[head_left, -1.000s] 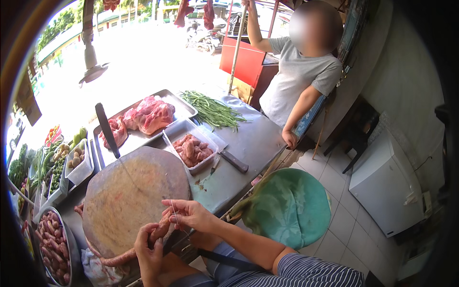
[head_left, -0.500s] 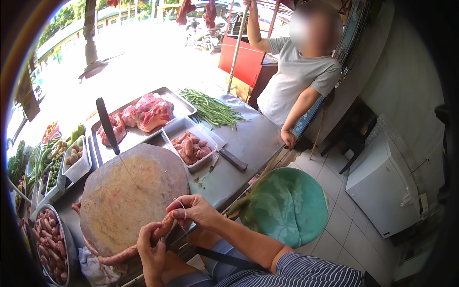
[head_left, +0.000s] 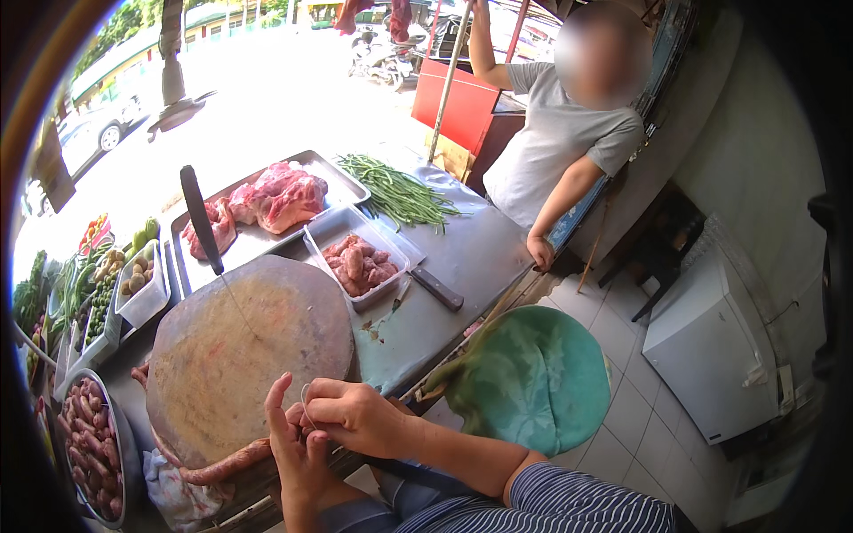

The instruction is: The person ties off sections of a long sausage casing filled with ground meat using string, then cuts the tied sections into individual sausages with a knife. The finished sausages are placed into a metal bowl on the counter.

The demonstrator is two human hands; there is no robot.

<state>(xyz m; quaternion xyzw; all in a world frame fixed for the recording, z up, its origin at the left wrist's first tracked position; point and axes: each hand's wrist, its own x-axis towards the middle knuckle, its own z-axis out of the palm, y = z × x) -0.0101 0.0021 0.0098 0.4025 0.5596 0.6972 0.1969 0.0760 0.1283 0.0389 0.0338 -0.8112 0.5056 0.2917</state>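
Note:
Just in front of the round wooden chopping board (head_left: 240, 355), my right hand (head_left: 369, 417) pinches a thin pale string (head_left: 306, 407), which loops up above its fingertips. Close against it is my left hand (head_left: 298, 449), index finger stretched up and thumb apart. A long raw sausage (head_left: 227, 466) curves round the board's near edge and passes behind my left hand. Whether that hand touches the sausage or the string is hidden. A knife with a dark handle (head_left: 201, 218) stands tilted, its tip against the board.
Beyond the board are a metal tray (head_left: 346, 182) with raw meat, a plastic tub (head_left: 391, 277) of meat pieces, a second knife (head_left: 435, 289) and green beans (head_left: 395, 191). A basin (head_left: 133, 462) of sausages stands left. Right are a green round cover (head_left: 542, 382) and another person (head_left: 555, 160).
My left hand has loosened, its index finger and thumb now spread apart. The sausage end held up between my hands no longer shows. My right hand has moved slightly down, still with the string.

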